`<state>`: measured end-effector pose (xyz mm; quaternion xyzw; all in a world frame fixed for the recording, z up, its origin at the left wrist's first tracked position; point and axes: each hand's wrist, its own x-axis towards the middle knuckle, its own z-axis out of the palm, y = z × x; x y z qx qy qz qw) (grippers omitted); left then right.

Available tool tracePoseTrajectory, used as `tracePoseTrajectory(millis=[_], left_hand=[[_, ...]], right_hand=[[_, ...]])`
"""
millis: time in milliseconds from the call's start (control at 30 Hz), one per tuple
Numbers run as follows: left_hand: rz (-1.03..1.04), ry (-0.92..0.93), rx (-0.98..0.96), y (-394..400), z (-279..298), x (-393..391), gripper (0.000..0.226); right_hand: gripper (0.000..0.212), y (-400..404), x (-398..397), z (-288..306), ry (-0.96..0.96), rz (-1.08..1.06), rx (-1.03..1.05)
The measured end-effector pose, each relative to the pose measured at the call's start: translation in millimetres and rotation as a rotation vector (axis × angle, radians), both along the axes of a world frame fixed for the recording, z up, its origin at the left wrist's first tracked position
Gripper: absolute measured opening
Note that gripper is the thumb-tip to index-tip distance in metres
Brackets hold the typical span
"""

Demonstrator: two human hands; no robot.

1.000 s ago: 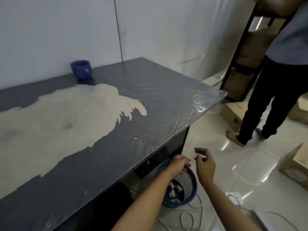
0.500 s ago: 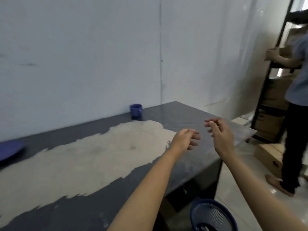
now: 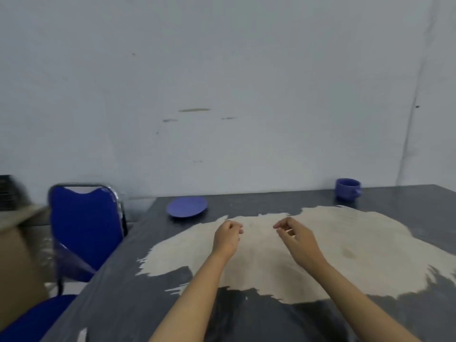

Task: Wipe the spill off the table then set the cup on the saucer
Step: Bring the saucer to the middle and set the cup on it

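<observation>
we see our left hand [image 3: 227,239] loosely curled, empty | right hand [image 3: 297,239] half open, empty, both over the beige patch [image 3: 345,253] | round blue saucer [image 3: 187,206] far left on the dark grey table [image 3: 123,299] | blue ceramic cup [image 3: 347,190] far right by the wall

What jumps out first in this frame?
The big pale patch spread over most of the dark table, with both bare hands held over its middle: left hand, right hand, fingers loosely curled, nothing in either. Behind it, by the wall, a blue saucer lies at the far left and a blue cup stands at the far right, well apart. A blue chair stands off the table's left end.
</observation>
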<state>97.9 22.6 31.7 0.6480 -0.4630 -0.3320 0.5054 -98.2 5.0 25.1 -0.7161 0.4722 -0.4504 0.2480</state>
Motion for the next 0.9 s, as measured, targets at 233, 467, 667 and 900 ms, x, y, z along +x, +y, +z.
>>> tracePoseTrajectory(millis=[233, 467, 667, 900], left_hand=[[0.364, -0.080, 0.036, -13.7, -15.1, 104.8, 0.027], [0.474, 0.224, 0.147, -68.3, -16.2, 142.4, 0.028], [0.571, 0.449, 0.126, -97.7, -9.3, 162.8, 0.042], [0.626, 0.589, 0.119, -107.1, -10.6, 170.4, 0.042]], right_hand=[[0.029, -28.2, 80.2, -23.6, 0.376, 0.150, 0.012], [0.047, -50.0, 107.5, -40.5, 0.587, 0.108, -0.042], [0.049, -51.8, 110.3, -49.6, 0.604, 0.089, -0.066], [0.048, -55.1, 110.9, -49.9, 0.609, 0.087, -0.073]])
